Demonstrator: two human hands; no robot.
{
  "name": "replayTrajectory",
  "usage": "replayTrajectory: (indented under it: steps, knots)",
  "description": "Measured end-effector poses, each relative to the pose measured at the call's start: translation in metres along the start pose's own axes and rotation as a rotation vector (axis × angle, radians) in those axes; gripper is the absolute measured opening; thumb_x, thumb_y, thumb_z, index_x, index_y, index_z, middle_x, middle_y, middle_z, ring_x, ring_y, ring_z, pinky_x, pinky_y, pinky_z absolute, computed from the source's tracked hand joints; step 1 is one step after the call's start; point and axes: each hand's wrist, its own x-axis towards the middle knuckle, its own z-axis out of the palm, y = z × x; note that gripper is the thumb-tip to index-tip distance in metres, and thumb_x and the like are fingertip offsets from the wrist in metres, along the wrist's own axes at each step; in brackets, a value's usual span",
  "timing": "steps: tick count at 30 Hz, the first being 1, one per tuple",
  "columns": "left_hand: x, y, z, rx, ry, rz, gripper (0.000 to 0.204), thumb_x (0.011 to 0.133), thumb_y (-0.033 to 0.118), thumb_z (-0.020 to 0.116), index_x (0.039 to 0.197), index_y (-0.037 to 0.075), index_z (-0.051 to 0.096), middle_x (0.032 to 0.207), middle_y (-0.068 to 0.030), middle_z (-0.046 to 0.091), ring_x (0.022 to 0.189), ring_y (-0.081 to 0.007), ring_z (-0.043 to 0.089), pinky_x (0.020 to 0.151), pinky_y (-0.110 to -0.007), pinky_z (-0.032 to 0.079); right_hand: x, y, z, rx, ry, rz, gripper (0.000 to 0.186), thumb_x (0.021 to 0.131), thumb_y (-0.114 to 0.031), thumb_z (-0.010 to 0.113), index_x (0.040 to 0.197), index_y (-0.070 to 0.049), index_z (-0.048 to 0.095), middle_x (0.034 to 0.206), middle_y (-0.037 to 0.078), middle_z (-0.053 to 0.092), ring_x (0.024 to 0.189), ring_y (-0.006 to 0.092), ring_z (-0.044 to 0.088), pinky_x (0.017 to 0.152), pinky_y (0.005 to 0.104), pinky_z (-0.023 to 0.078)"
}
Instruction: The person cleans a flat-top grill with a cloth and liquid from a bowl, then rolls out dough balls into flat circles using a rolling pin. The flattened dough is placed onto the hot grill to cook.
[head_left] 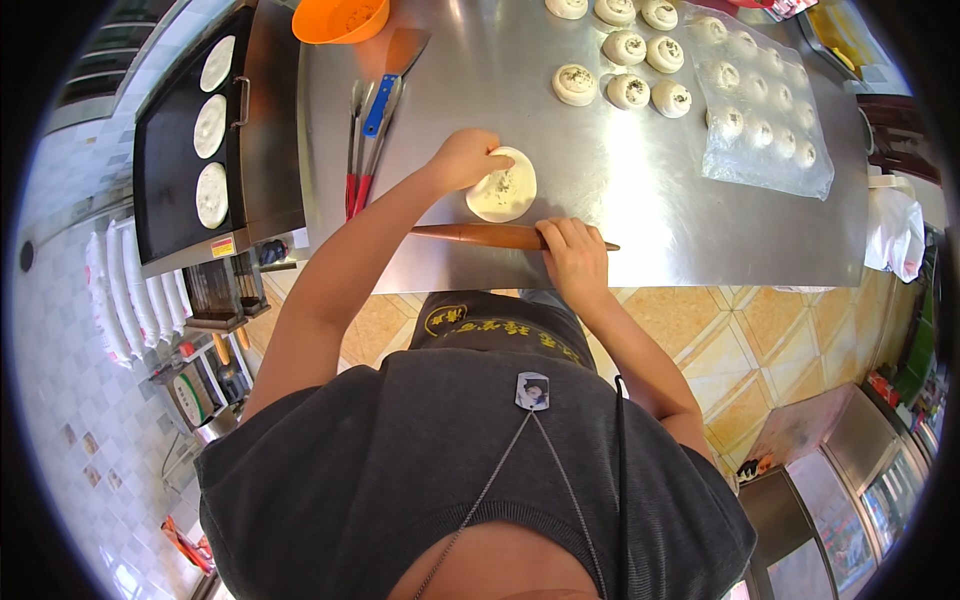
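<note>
My left hand point(464, 160) pinches the upper left edge of a flat round of dough point(507, 192), thumb on top. Dark specks dot the middle of the dough, which lies on the steel table point(470, 80). Just below it, near the table's front edge, a tapered wooden rolling pin point(475, 234) lies crosswise. My right hand point(578, 262) is closed over the pin's right part, with the tip sticking out past the fingers. The pin's left tip is hidden by my left forearm.
Several speckled dough balls point(625, 48) sit at the far right, others under a clear plastic sheet point(770, 178). Left of my hands lie red-handled tongs point(358, 185) and a blue-handled scraper point(379, 105). An orange bowl point(310, 28) stands behind. A griddle point(165, 165) holds three flat dough rounds.
</note>
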Motion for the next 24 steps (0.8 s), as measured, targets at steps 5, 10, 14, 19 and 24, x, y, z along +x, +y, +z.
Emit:
replayTrajectory:
  steps: [5,10,14,19,24]
  knots:
    - [-0.058,-0.027,-0.014,-0.016,-0.138,-0.215,0.038,0.085,0.035,0.068,0.097,-0.001,0.065,0.088,-0.0167,0.068,0.075,-0.0291,0.063,0.074,-0.040,0.051,-0.007,-0.016,-0.019,0.052,0.038,-0.047,0.047,0.071,-0.003,0.068,0.118,-0.005,0.062,0.103,0.004,0.064,0.092,0.0222,0.060,0.078,0.0364,0.045]
    - [-0.070,-0.079,0.075,0.435,0.505,0.050,0.065,0.094,0.037,0.051,0.145,0.001,0.036,0.148,-0.0206,0.040,0.137,-0.0354,0.039,0.106,-0.052,0.033,0.001,-0.008,0.030,-0.068,-0.049,0.102,0.053,0.082,-0.025,0.068,0.129,-0.004,0.055,0.131,0.012,0.054,0.119,0.0284,0.051,0.096,0.0467,0.041]
    - [-0.002,-0.072,0.044,0.360,0.636,0.113,0.072,0.093,0.040,0.053,0.147,-0.002,0.031,0.153,-0.0216,0.033,0.144,-0.0370,0.026,0.113,-0.056,0.023,0.043,0.013,0.058,-0.248,0.023,0.140,0.070,0.090,-0.048,0.058,0.141,-0.002,0.045,0.153,0.018,0.034,0.142,0.0370,0.029,0.110,0.0619,0.023]
    - [-0.033,-0.087,0.053,0.392,0.543,0.222,0.078,0.091,0.040,0.055,0.149,-0.004,0.027,0.153,-0.0233,0.031,0.144,-0.0377,0.026,0.113,-0.055,0.024,0.038,0.007,0.067,-0.232,-0.045,0.161,0.077,0.090,-0.052,0.056,0.144,0.000,0.040,0.155,0.018,0.030,0.147,0.0369,0.020,0.111,0.0668,0.017]
    - [-0.070,-0.089,0.071,0.383,0.504,0.117,0.078,0.091,0.038,0.056,0.148,-0.006,0.026,0.152,-0.0245,0.031,0.144,-0.0378,0.026,0.113,-0.053,0.024,0.011,-0.007,0.060,-0.191,-0.174,0.085,0.075,0.091,-0.052,0.054,0.145,-0.001,0.039,0.156,0.016,0.030,0.147,0.0361,0.019,0.111,0.0680,0.016]
